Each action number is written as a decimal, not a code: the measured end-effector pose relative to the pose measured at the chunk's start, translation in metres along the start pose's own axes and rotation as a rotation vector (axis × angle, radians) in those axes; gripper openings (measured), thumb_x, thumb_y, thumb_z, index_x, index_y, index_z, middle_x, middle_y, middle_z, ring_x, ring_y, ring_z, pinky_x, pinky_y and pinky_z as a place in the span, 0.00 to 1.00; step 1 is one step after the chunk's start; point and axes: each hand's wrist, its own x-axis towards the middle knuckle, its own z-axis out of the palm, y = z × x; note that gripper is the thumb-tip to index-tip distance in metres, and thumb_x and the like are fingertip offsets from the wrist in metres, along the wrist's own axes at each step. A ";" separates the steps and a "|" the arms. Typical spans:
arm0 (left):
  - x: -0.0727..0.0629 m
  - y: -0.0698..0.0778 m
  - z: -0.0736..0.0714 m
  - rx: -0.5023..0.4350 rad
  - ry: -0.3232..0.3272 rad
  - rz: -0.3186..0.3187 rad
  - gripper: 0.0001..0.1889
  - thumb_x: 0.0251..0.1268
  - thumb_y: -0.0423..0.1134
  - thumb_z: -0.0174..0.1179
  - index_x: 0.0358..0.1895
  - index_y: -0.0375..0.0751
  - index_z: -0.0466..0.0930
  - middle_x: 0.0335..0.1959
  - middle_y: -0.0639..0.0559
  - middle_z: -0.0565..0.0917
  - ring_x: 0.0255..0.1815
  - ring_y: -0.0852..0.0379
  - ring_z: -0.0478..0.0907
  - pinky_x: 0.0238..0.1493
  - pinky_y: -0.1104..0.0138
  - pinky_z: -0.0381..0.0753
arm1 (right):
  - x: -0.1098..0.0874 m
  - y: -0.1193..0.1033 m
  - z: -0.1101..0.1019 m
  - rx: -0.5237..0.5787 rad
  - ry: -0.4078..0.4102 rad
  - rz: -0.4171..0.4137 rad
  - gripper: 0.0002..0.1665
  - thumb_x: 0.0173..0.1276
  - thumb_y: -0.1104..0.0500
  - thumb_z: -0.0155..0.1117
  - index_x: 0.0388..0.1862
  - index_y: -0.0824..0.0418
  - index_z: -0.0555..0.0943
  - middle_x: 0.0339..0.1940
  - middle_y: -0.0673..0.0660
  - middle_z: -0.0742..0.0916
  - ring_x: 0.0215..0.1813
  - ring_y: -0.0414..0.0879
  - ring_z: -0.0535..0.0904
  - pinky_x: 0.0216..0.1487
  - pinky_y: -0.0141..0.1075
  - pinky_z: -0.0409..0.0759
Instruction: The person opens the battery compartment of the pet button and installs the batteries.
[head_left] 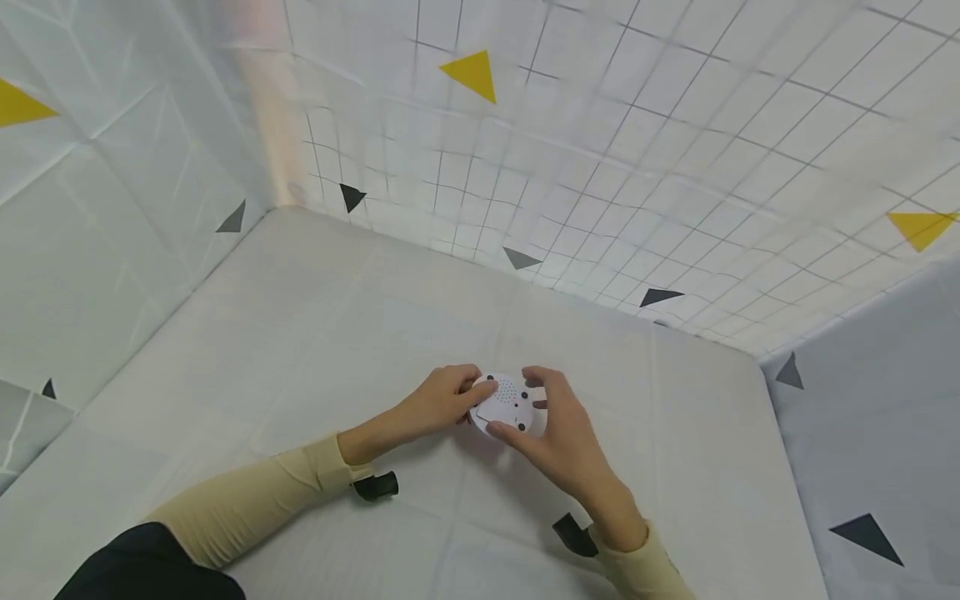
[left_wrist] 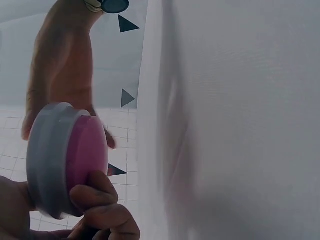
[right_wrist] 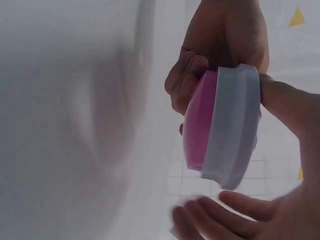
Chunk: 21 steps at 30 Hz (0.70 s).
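Observation:
A round white device [head_left: 506, 405] is held up off the white surface, its flat face upward, showing a patch of small holes, dark round spots and a panel outline. Its other side is a pink dome, seen in the left wrist view on the device [left_wrist: 89, 145] and in the right wrist view too. My left hand [head_left: 442, 398] grips its left edge, thumb on the flat face and fingers curled beneath. My right hand [head_left: 572, 442] is at the right edge, thumb touching the flat face near the panel; its other fingers [right_wrist: 210, 217] spread apart from the rim.
A white covered surface [head_left: 337, 333] lies below the hands. White sheet walls with grid lines [head_left: 600, 150] and yellow, grey and black triangles enclose it at the back and sides. A dark wrist camera [head_left: 377, 486] sits by the left cuff, another dark piece [head_left: 574, 535] by the right.

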 end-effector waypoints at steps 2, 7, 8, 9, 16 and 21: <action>0.000 0.001 -0.001 -0.003 0.001 0.006 0.16 0.83 0.51 0.55 0.46 0.41 0.79 0.22 0.56 0.77 0.23 0.61 0.71 0.25 0.70 0.68 | 0.000 0.001 0.000 0.033 -0.080 0.040 0.47 0.65 0.40 0.79 0.75 0.56 0.68 0.60 0.56 0.85 0.55 0.48 0.84 0.52 0.43 0.85; -0.001 0.001 0.000 -0.018 -0.015 0.025 0.17 0.83 0.52 0.54 0.44 0.40 0.79 0.21 0.56 0.75 0.22 0.61 0.70 0.25 0.70 0.67 | -0.001 0.002 -0.001 0.121 -0.200 0.061 0.38 0.72 0.39 0.71 0.74 0.48 0.69 0.48 0.50 0.87 0.45 0.42 0.81 0.43 0.35 0.82; -0.001 0.000 0.000 -0.020 -0.019 0.027 0.17 0.83 0.52 0.54 0.44 0.40 0.79 0.21 0.56 0.75 0.22 0.61 0.70 0.24 0.70 0.67 | -0.001 0.002 -0.001 0.131 -0.209 0.063 0.38 0.72 0.39 0.71 0.74 0.48 0.69 0.47 0.50 0.86 0.43 0.42 0.81 0.42 0.34 0.81; -0.001 0.000 0.001 -0.022 -0.021 0.028 0.17 0.83 0.52 0.54 0.44 0.40 0.79 0.21 0.56 0.75 0.22 0.61 0.70 0.24 0.70 0.67 | -0.001 0.002 -0.002 0.141 -0.217 0.066 0.38 0.72 0.39 0.71 0.74 0.48 0.69 0.47 0.50 0.86 0.43 0.42 0.80 0.41 0.33 0.80; 0.000 -0.002 0.003 -0.010 -0.020 0.038 0.16 0.83 0.51 0.56 0.43 0.41 0.79 0.20 0.56 0.75 0.22 0.62 0.70 0.25 0.70 0.68 | 0.000 0.004 -0.001 0.201 -0.237 0.129 0.30 0.77 0.42 0.66 0.72 0.48 0.71 0.51 0.52 0.86 0.46 0.43 0.82 0.45 0.33 0.83; 0.000 -0.001 0.004 0.003 -0.023 0.036 0.16 0.83 0.52 0.55 0.45 0.41 0.80 0.22 0.56 0.76 0.23 0.61 0.71 0.25 0.70 0.69 | 0.001 0.005 -0.002 0.205 -0.212 0.140 0.26 0.76 0.42 0.68 0.68 0.48 0.76 0.49 0.49 0.87 0.46 0.43 0.82 0.48 0.34 0.85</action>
